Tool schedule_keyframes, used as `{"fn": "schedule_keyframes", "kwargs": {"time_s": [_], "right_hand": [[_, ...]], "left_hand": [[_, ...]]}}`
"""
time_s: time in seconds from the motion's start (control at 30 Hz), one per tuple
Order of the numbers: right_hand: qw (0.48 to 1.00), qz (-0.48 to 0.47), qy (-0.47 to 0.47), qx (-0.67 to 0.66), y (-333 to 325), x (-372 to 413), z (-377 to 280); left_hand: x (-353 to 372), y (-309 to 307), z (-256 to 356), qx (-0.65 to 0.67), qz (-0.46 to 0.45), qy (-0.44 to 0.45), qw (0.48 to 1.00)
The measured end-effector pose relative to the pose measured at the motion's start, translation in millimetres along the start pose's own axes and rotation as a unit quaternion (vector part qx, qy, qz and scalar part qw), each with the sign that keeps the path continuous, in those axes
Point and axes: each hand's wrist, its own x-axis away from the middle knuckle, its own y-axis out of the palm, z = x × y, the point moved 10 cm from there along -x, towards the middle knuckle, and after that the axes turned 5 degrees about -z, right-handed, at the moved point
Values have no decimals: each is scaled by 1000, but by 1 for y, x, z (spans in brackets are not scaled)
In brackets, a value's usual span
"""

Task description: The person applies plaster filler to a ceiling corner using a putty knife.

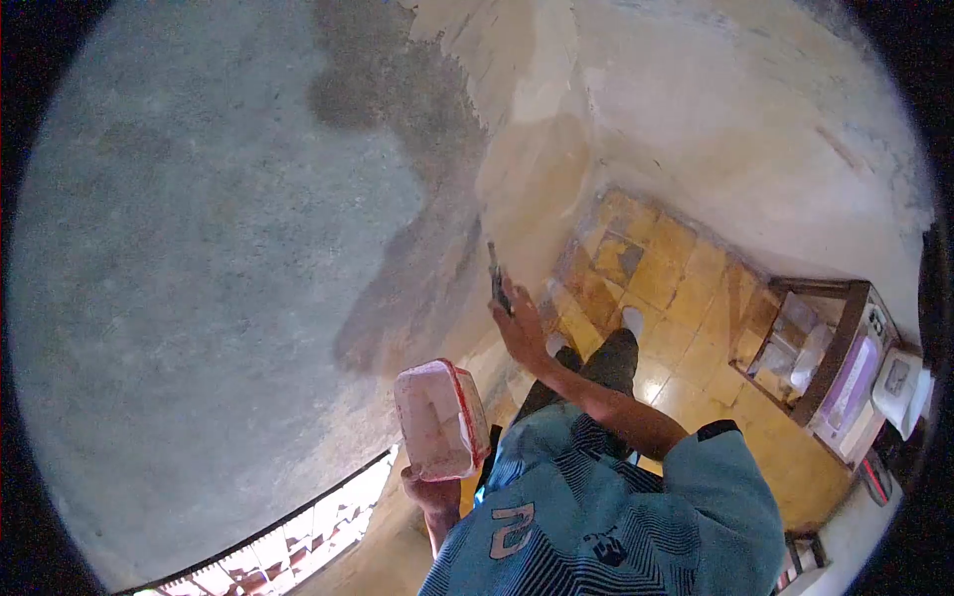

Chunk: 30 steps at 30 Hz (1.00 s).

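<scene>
My left hand (434, 491) is wrapped under a rectangular plastic tub (412, 427) with a red, smeared rim and pale, whitish residue inside. In my right hand (521, 326) is a putty knife (497, 283), its dark, narrow blade seen nearly edge-on and pointing up along the wall (532, 189). The fingers close round its handle. Beside the blade the wall surface is patchy, beige on one side and dark grey on the other. The tub is held close to the wall, lower in the view than the knife.
A large blue-grey wall area (219, 268) fills the left. Yellow tiles (686, 318) cover the floor around my feet. At the right stands a wooden shelf unit (845, 348) holding plastic bags, with a white container (899, 387) beside it. A bright slatted opening (298, 546) lies lower left.
</scene>
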Motion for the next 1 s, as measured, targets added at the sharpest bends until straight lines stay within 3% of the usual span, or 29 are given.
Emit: {"fn": "schedule_keyframes", "kwargs": {"time_s": [0.03, 0.1, 0.13, 0.23, 0.43, 0.53, 0.7, 0.8, 0.83, 0.93, 1.0], "right_hand": [[999, -6, -7, 31, 5, 12, -2], [994, -65, 54, -63, 14, 33, 18], [986, -94, 82, -110, 18, 38, 23], [968, -26, 124, -216, 8, 16, 41], [973, 85, 64, -203, -16, -64, 31], [991, 64, 66, -101, -2, -54, 12], [983, 13, 97, -158, 40, 3, 9], [971, -33, 133, -196, 42, 28, 2], [965, -45, 149, -210, 39, 31, -2], [992, 15, 100, -81, 3, 4, -13], [973, 51, 84, -209, -6, -30, -12]], "left_hand": [[-2, -3, -1, 1, -6, -3, 1000], [-11, 0, -5, 149, -92, -17, 984], [-12, 2, -2, 152, -95, -6, 984], [-13, 9, 3, 157, -103, 4, 982], [-14, 7, 4, 150, -116, -19, 982], [-16, 5, 3, 153, -127, -15, 980], [-12, 6, 12, 138, -85, -14, 987], [-19, -4, 7, 163, -154, -17, 974], [-20, -7, 6, 158, -140, -19, 977], [-20, -10, 4, 146, -112, -22, 983], [-21, -5, 6, 146, -119, -22, 982]]}}
